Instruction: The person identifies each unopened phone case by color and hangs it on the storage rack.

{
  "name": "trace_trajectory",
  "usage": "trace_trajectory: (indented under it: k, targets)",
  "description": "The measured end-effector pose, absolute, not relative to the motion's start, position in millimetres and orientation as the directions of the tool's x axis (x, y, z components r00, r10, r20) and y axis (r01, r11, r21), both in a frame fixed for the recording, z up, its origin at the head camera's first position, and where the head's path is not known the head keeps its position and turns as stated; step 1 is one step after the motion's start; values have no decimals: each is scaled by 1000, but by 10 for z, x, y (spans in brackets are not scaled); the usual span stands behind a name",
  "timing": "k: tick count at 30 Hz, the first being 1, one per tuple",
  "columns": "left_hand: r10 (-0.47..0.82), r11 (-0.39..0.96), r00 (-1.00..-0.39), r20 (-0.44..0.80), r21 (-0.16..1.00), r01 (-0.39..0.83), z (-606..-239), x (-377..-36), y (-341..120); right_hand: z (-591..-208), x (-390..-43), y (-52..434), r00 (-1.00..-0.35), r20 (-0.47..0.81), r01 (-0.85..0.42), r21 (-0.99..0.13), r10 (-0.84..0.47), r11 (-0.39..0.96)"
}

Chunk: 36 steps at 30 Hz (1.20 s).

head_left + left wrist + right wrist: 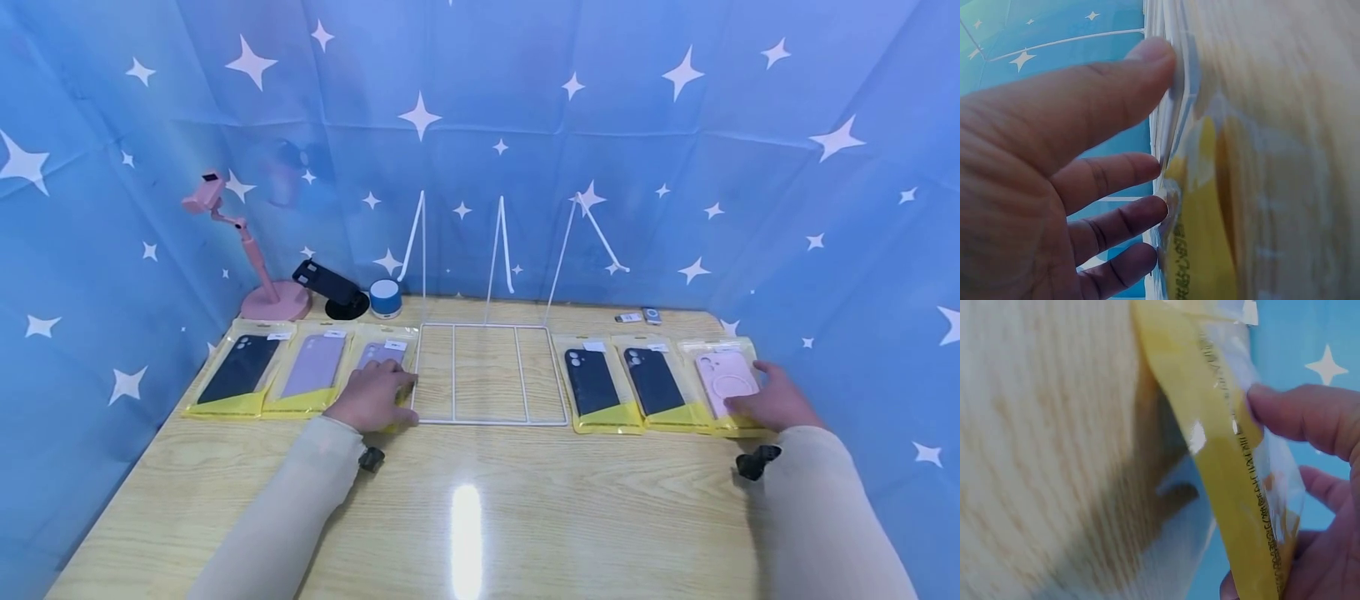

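Blue cloth backdrop with white stars (480,167) behind pale wood-grain table (585,517). White wire rack (491,423) on table, packets either side, three each. Far right: clear-and-yellow plastic packet with pink phone case (723,379), its edge pinched by right hand (780,404), thumb on top. Just left of rack: clear-and-yellow plastic packet with lilac phone case (382,348); left hand (371,397) over it, thumb spread wide, fingers loosely extended, fingertips touching, nothing gripped.
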State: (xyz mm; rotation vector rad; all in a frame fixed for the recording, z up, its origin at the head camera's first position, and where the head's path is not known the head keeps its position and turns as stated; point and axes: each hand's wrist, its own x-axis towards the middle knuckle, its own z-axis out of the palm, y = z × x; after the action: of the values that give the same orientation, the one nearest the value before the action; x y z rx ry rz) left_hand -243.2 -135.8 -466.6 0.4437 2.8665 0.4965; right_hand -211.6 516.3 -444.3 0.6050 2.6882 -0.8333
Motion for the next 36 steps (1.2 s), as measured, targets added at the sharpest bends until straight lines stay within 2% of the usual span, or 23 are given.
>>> trace_trajectory:
  k: [6, 10, 14, 20, 31, 36]
  targets:
    - [319, 904, -937, -139, 341, 257, -4688, -2427, -1367, -4337, -2065, 5119, -937, -269, 331, -484, 222, 810]
    - [317, 904, -938, -141, 346, 253, -4686, -2423, -1371, -4293, -2023, 5104, -957, -192, 285, -511, 215, 811]
    - [318, 902, -937, -145, 350, 252, -4693, -2417, -1376, -4230, -1969, 5079, -965, -114, 258, -584, 237, 770]
    - [323, 903, -937, -137, 340, 262, -4711, -2410, -1380, -4042, -1890, 4961, -976, 24, 148, -663, 218, 734]
    - [334, 901, -934, -126, 336, 276, -4678, -2416, -1347, -3746, -1789, 4514, -974, 126, 10, -811, 190, 586]
    - [328, 901, -936, -124, 337, 271, -4675, -2411, -1343, -3725, -1798, 4335, -974, 177, -74, -837, 140, 543]
